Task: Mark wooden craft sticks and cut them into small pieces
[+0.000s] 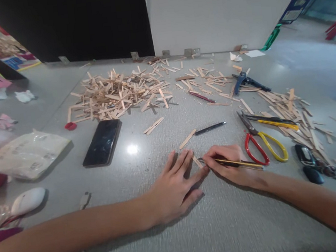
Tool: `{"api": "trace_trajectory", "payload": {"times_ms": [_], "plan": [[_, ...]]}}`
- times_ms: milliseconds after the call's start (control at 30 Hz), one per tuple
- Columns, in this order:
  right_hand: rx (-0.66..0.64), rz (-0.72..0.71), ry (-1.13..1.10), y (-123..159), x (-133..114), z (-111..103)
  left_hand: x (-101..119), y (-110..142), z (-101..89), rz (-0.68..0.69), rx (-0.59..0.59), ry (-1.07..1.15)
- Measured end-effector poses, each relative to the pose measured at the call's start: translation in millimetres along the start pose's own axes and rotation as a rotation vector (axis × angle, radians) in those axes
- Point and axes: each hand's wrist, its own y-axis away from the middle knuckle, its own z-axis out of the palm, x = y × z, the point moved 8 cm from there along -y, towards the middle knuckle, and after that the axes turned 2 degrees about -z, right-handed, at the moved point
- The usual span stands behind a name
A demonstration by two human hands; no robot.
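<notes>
Between the two hands, on the grey tabletop [169,247], a small wooden stick [197,162] lies flat, its long axis slanting from upper left to lower right. Over it comes a yellow-and-black pencil [239,163], tip pointing left at the stick, back end toward the right and slightly nearer the wearer. The right hand [228,151] pinches this pencil low, close to its tip, fingers curled together around it. The left hand [175,186] is laid palm down with fingers spread, the index fingertip at the stick's lower end, another fingertip by its upper end, and the thumb apart on the table. Just beyond, a second stick [187,138] slants up to the right, its far end by a black pen [210,128].
</notes>
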Motion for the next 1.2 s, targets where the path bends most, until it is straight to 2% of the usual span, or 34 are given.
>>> {"api": "trace_trajectory", "payload": {"times_ms": [267,533,933,1200], "plan": [[-0.028,-0.056,-0.022,1.0,2.7,4.5,0.7,-0.2,-1.0,0.007,-0.008,0.032],[-0.048,-0.078,-0.020,1.6,2.7,6.1,1.0,-1.2,3.4,0.025,-0.080,-0.005],[-0.053,-0.067,0.055,0.0,5.7,9.5,2.3,1.3,0.9,0.049,-0.038,-0.103],[-0.066,-0.135,0.065,4.1,5.0,16.9,6.5,-1.5,2.5,0.091,-0.034,-0.091]]}}
